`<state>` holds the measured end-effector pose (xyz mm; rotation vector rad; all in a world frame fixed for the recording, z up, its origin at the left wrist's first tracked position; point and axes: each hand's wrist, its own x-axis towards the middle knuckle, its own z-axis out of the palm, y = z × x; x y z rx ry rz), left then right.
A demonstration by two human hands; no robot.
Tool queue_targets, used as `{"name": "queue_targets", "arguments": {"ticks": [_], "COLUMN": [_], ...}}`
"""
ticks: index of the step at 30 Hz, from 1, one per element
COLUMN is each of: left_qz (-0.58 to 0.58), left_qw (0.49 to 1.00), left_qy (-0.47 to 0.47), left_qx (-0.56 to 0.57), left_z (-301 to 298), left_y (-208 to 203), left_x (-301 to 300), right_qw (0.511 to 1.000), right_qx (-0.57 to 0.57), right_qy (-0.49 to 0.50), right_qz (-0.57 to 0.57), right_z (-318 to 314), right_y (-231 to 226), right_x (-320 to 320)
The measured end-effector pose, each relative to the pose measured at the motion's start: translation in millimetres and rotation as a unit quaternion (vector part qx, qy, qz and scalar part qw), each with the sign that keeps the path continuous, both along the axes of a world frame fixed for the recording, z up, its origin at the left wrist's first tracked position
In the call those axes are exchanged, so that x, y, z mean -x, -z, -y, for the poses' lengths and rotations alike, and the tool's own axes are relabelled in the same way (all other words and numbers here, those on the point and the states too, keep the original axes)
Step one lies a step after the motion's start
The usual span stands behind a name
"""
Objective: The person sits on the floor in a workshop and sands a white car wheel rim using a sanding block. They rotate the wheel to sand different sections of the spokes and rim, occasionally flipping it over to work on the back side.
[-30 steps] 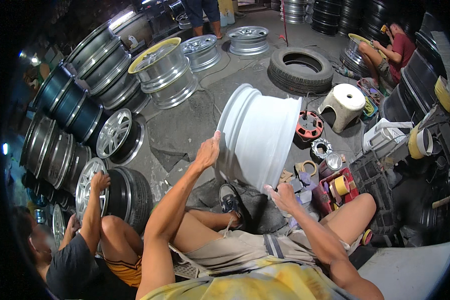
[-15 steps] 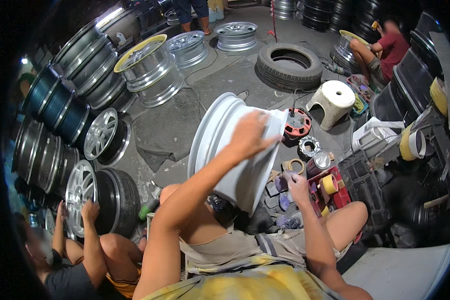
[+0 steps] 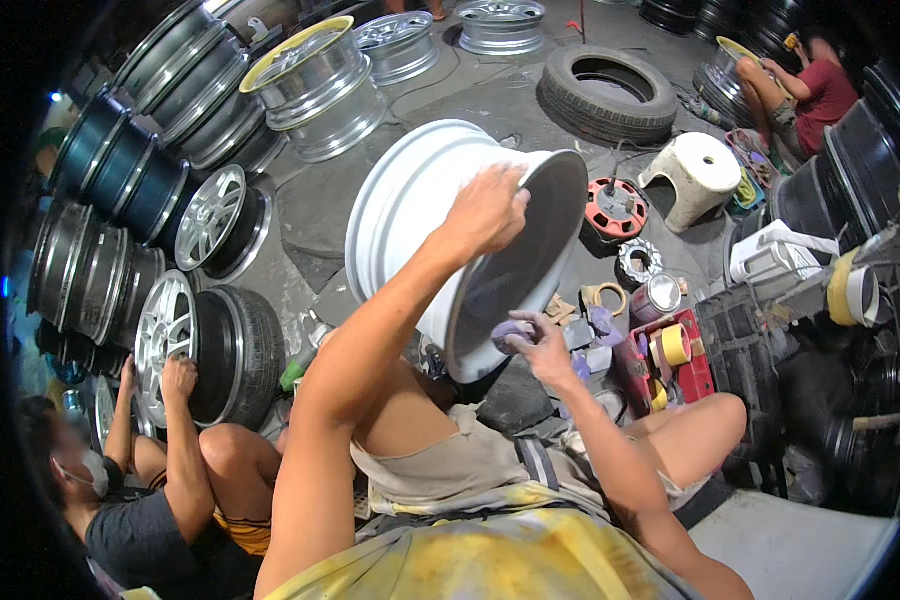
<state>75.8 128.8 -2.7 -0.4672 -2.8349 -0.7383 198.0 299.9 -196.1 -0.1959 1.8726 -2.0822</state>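
A white-grey wheel rim (image 3: 410, 215) stands tilted in front of me between my knees, its hollow side turned to the right. My left hand (image 3: 485, 210) is closed over the upper part of the rim, fingers curled at its lip. Beside the rim's lower right edge, my right hand (image 3: 542, 350) pinches a small purple pad (image 3: 510, 337). Whether the pad touches the metal, I cannot tell. More purple pieces (image 3: 602, 322) lie on the floor just past that hand, near a tape roll (image 3: 604, 298) and a tin can (image 3: 658, 297).
A red crate (image 3: 692, 372) with yellow tape rolls sits to the right. Behind it stand a cable reel (image 3: 615, 212), a white stool (image 3: 692, 175) and a tyre (image 3: 610, 95). At left, a co-worker (image 3: 145, 500) handles a silver wheel (image 3: 167, 345); another person (image 3: 820, 100) sits far right.
The rim has tipped so more of its hollow inside shows. My left hand has gone from spread to curled on its lip. My right hand has moved left toward the rim.
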Motion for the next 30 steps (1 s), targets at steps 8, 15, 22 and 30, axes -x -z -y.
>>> {"name": "queue_targets", "arguments": {"ticks": [8,15,22,30], "left_qz": [-0.019,0.012,0.038,0.037], "left_qw": [0.992,0.99,0.985,0.984], "left_qy": [-0.065,-0.076,-0.103,-0.116], "left_qx": [-0.11,-0.117,-0.136,-0.132], "left_z": [73.6,110.2,129.1,137.0], "left_y": [-12.8,-25.8,-19.5,-17.2], "left_x": [19.3,28.3,29.1,39.2], "right_qw": [0.997,0.887,0.545,0.984], "right_qx": [-0.058,-0.186,-0.611,0.021], "right_qy": [-0.055,-0.301,-0.292,-0.178], "right_qz": [-0.021,-0.297,-0.495,0.017], "right_z": [131.5,72.6,15.5,206.7], "right_y": [-25.0,93.6,115.1,-23.0], "right_x": [14.6,58.8,270.7,39.0]}}
